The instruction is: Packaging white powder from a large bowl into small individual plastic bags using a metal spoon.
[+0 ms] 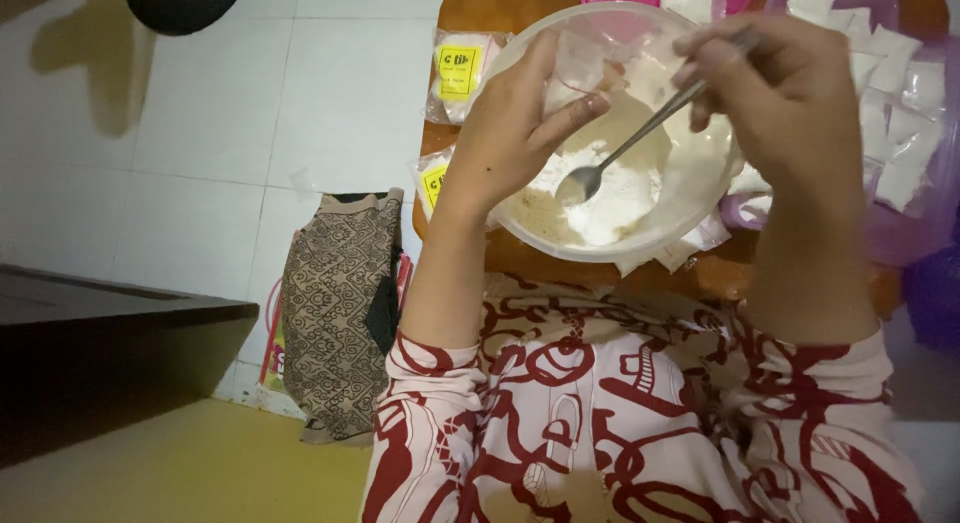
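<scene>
Left hand (505, 133) pinching a small soft bag (578, 71) over the bowl (700, 198). Right hand (790, 83) fingers pressed around a thin spoon (620, 153). Light, floppy, probably slippery; best pinched by the top edge.

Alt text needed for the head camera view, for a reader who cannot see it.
Over a clear bowl of white powder, the right hand holds a metal spoon while the left hand holds a small plastic bag. Filled packets lie in a purple tray to the right.
</scene>
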